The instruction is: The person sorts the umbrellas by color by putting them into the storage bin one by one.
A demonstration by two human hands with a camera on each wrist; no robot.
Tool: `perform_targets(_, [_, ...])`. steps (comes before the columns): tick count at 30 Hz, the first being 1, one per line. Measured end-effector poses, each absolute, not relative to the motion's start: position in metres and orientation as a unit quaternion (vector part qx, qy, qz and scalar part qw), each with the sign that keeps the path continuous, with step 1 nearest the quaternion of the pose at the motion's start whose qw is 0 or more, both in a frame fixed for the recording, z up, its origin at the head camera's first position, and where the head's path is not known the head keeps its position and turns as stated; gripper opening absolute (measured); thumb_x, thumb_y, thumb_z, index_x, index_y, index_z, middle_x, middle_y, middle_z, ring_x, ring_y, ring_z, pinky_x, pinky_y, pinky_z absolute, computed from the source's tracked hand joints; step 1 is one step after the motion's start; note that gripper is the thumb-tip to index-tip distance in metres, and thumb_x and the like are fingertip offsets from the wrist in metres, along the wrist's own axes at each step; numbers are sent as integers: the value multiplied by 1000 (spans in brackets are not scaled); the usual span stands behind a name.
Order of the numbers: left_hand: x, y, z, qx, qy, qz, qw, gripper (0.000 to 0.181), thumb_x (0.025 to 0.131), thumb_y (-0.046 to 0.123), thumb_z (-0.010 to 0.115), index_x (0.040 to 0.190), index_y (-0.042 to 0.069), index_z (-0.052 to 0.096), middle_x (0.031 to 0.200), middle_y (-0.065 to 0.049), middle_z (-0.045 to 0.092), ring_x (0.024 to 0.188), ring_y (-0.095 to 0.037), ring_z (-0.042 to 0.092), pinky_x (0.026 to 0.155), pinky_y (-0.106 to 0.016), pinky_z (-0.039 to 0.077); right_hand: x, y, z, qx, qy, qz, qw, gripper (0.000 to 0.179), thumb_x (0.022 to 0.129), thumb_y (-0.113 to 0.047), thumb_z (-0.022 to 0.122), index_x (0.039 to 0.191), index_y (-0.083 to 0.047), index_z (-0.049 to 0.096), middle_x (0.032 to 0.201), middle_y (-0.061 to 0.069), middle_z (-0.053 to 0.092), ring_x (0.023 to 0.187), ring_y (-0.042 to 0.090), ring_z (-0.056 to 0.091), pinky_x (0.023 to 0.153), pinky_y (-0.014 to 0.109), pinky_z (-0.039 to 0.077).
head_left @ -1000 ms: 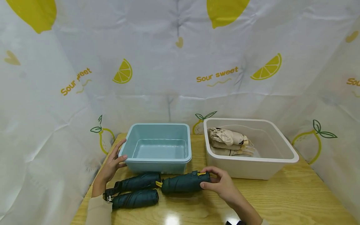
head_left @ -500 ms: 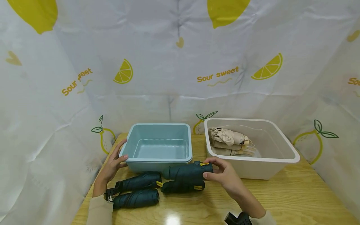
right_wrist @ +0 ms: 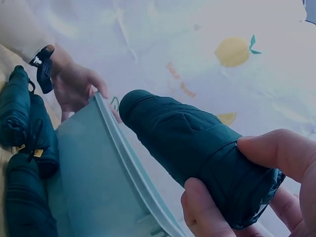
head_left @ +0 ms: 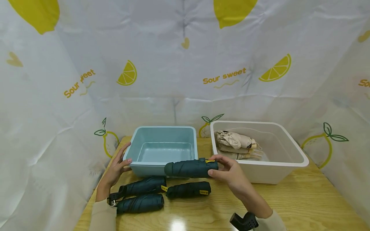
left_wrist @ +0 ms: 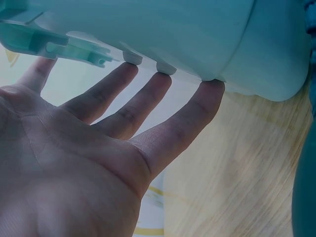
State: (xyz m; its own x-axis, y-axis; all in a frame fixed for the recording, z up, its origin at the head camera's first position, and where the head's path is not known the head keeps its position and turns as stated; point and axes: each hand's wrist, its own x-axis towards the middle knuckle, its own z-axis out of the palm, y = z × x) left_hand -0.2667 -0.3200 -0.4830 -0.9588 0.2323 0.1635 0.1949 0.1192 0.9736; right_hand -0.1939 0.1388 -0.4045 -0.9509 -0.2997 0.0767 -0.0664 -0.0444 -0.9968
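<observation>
My right hand [head_left: 231, 171] pinches one end of a folded dark green umbrella [head_left: 190, 168], fingers and thumb on opposite sides. The umbrella lies level above the table, across the front rim of the light blue bin [head_left: 162, 164] in the head view. My left hand [head_left: 115, 166] rests on the bin's left side. Its extended fingertips [left_wrist: 213, 91] touch the outer wall in the left wrist view. Below the bin lie three more dark green umbrellas: one near the middle [head_left: 189, 190], one behind my left wrist [head_left: 147, 186], and one closest to me [head_left: 141, 203].
A white bin [head_left: 271, 163] stands to the right, with several folded beige umbrellas [head_left: 235, 142] piled at its left end. Wooden table surface [head_left: 306, 202] extends in front of it. A lemon-printed sheet [head_left: 162, 80] hangs behind and along the sides.
My right hand has lifted the umbrella off the table toward the blue bin's front rim, uncovering another umbrella beneath it. My left hand stays on the bin.
</observation>
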Motion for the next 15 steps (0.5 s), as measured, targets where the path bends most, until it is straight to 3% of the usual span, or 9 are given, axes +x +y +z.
perform_targets(6, [-268,-321,-484,141,746,650,14,71,103,17,47,165,26,14,169,-23,7,142,-58,31,96,-74,46,-201,135,-396,-120,691,-708,81,33,89,-3,74,117,-16,64,140,19,47,90,13,67,74,26,55])
perform_targets(15, [-268,-321,-485,137,751,646,11,70,104,17,47,165,27,14,170,-22,7,142,-57,32,95,-73,47,-211,132,-390,-120,684,-714,85,32,90,-4,73,114,-23,65,148,26,41,103,17,66,83,29,58])
